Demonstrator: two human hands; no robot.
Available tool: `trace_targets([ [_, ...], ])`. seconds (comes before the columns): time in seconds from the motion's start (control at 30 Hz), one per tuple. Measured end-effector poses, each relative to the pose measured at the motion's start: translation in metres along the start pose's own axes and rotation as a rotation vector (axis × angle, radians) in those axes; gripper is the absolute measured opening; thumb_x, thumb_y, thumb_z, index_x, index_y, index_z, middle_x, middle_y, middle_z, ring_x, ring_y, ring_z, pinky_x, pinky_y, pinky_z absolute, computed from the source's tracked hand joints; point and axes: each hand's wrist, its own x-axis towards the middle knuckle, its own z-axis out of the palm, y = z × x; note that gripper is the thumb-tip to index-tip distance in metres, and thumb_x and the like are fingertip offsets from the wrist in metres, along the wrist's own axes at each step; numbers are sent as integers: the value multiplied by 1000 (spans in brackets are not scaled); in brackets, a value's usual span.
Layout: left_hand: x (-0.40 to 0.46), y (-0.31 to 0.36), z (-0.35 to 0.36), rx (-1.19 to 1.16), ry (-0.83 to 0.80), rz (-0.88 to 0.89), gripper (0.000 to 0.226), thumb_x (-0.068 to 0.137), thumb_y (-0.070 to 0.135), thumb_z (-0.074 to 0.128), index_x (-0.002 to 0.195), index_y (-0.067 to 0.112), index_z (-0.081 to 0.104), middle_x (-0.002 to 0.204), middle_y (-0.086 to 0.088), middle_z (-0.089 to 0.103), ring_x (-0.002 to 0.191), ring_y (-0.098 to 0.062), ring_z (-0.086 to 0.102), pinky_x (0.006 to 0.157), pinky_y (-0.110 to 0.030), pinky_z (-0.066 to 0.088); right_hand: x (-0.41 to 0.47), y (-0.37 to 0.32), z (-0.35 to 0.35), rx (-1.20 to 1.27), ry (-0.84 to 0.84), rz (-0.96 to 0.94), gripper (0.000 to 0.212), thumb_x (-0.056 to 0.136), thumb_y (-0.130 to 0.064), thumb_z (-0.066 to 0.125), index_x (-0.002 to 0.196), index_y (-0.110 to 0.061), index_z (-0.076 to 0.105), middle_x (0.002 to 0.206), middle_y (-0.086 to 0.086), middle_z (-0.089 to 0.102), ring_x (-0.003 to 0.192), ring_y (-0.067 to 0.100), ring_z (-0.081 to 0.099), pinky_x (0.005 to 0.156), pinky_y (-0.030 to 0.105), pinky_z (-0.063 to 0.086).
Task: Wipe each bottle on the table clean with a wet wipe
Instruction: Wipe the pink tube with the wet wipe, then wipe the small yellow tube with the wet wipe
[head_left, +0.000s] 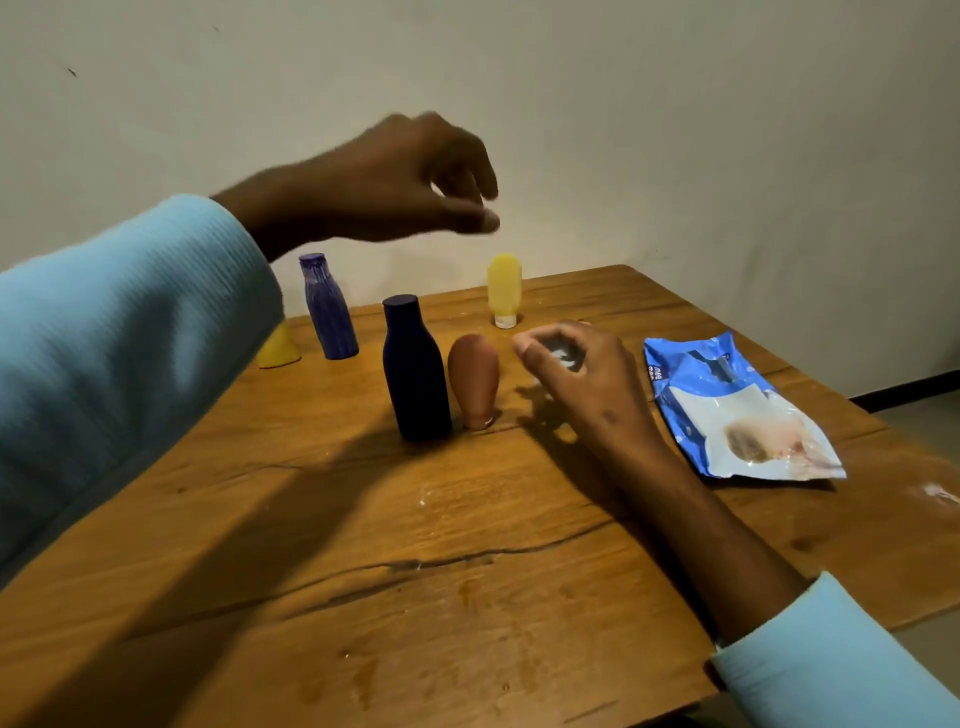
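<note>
Several bottles stand on the wooden table (363, 545). A dark blue bottle (415, 371) stands beside a brown tube (474, 379) that rests on its cap. Behind them are a purple streaked bottle (329, 309) and a yellow tube (504, 288) on its white cap. A second yellow item (279, 349) is half hidden by my left sleeve. My left hand (410, 179) hovers high above the bottles, fingers loosely curled, holding nothing. My right hand (576, 374) is curled round a small balled wet wipe (561, 356), just right of the brown tube.
A blue and white wet wipe pack (737, 410) lies flat at the right of the table, near its right edge. The wall stands close behind the table. Some damp marks show on the wood near the front edge.
</note>
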Motion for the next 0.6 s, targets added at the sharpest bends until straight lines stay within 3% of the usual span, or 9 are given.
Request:
trace_targets([
  [0.07,5,-17,-7,-79,159,0,40,100,42,70,128,13,70,118,0,74,108,-12,70,80,-15,47,-1,1,-7,-63,162,3,22,106,-37,59,110,-23,75,107,-7,71,97,7,65,71,16,56],
  [0.17,16,-51,12,-75,136,-28,34,99,36,74,125,13,70,115,-1,76,107,-14,72,79,-14,46,0,3,-8,-262,283,6,16,107,-25,57,108,-26,74,108,-10,69,102,4,62,80,19,52],
  [0.27,27,-83,50,-82,49,-60,34,96,30,78,125,14,70,114,-2,77,107,-12,73,80,-15,50,0,5,-6,-406,262,-11,16,105,-18,59,112,-25,72,115,-9,64,104,3,56,75,7,39],
  [0.37,40,-104,81,-121,37,-57,38,94,30,81,128,15,70,117,-2,77,109,-11,72,88,-20,55,-1,4,-1,-507,237,-60,17,104,-16,61,116,-24,70,116,-6,62,104,6,57,77,11,43],
  [0.47,56,-118,101,-148,58,-38,43,93,31,81,132,16,69,123,-1,75,115,-11,68,88,-16,50,-3,3,4,-548,205,-100,16,101,-17,63,114,-24,70,113,-6,62,102,8,58,81,23,49],
  [0.6,78,-128,119,-148,52,-1,45,95,31,80,135,16,69,129,-2,73,117,-10,65,86,-11,44,-2,4,3,-571,182,-104,16,100,-21,64,114,-28,68,111,-10,59,101,5,55,77,11,38],
])
